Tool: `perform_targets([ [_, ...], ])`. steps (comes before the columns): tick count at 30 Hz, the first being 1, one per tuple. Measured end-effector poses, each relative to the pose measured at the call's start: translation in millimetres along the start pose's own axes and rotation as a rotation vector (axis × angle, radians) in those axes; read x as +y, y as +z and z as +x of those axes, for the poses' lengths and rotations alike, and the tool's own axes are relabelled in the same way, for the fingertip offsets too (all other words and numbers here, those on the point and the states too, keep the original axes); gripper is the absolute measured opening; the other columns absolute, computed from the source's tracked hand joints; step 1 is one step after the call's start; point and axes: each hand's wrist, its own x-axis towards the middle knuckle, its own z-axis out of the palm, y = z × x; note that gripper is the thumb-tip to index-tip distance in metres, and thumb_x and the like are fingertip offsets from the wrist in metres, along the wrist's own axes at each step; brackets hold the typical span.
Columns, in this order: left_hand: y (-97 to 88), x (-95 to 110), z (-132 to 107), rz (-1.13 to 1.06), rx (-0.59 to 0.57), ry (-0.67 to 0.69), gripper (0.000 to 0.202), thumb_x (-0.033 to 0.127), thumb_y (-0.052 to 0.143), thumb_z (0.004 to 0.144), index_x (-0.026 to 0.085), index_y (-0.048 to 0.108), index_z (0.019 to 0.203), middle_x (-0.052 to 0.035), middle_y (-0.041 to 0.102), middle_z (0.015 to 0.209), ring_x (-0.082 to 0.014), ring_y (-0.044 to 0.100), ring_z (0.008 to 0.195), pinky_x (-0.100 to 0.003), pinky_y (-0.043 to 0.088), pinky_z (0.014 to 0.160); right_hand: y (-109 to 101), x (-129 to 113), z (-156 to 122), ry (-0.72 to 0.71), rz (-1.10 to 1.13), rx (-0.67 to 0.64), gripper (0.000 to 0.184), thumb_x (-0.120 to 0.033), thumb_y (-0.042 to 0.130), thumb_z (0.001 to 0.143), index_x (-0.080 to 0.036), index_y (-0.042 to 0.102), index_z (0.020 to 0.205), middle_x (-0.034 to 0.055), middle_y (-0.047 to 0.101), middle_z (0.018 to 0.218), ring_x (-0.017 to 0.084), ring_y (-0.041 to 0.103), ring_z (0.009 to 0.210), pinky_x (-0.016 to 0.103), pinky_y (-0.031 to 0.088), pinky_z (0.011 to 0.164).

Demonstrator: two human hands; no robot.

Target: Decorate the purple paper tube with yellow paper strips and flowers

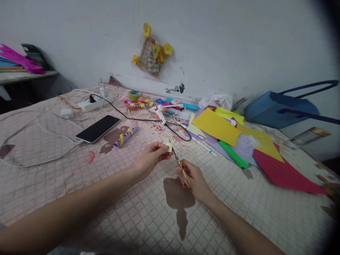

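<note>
The left hand [151, 156] pinches a small pale-yellow scrap [169, 146] above the checked cloth [127, 219]; the right hand [195, 180] is clenched round thin scissors [180, 164] whose tips meet its edge. Keeping the scrap taut close to the blades should make a clean snip. Beyond lie one phone [97, 128], one purple roll [126, 135], one glue gun [159, 112].

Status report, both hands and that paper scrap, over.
Left hand pinches small yellow paper piece. Right hand grips scissors, tips at the paper's edge. Just beyond lies the glue gun.
</note>
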Motion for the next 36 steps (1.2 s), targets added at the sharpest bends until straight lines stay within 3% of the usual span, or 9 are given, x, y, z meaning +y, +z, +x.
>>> perform_targets([
  [25,-3.6,-1.0,1.8,-0.002,-0.022,0.036,0.014,0.024,0.065,0.072,0.014,0.057,0.07,-0.0028,0.063,0.075,-0.0109,0.06,0.07,-0.024,0.045,0.069,-0.9,1.6,-0.9,-0.007,-0.061,0.023,0.026,-0.035,0.051,0.081,-0.021,0.04,0.062,-0.006,0.04,0.049,0.01,0.035,0.046,0.023,0.023,0.045],
  [32,-3.5,-1.0,2.7,-0.009,-0.004,0.04,0.014,0.023,0.065,0.072,0.013,0.057,0.069,-0.0028,0.063,0.073,-0.0112,0.061,0.07,-0.023,0.045,0.067,-1.8,0.0,-1.0,-0.001,-0.092,0.021,0.028,-0.037,0.05,0.081,-0.02,0.041,0.061,-0.0064,0.04,0.046,0.009,0.035,0.044,0.023,0.023,0.044],
  [36,-4.9,-0.9,4.2,-0.016,-0.029,0.051,0.014,0.024,0.065,0.072,0.013,0.057,0.07,-0.0037,0.064,0.075,-0.0118,0.061,0.071,-0.023,0.046,0.068,-2.8,-1.1,-0.3,0.033,0.0,-0.013,0.032,-0.043,0.049,0.081,-0.02,0.04,0.061,-0.0066,0.04,0.044,0.009,0.036,0.042,0.022,0.026,0.042],
])
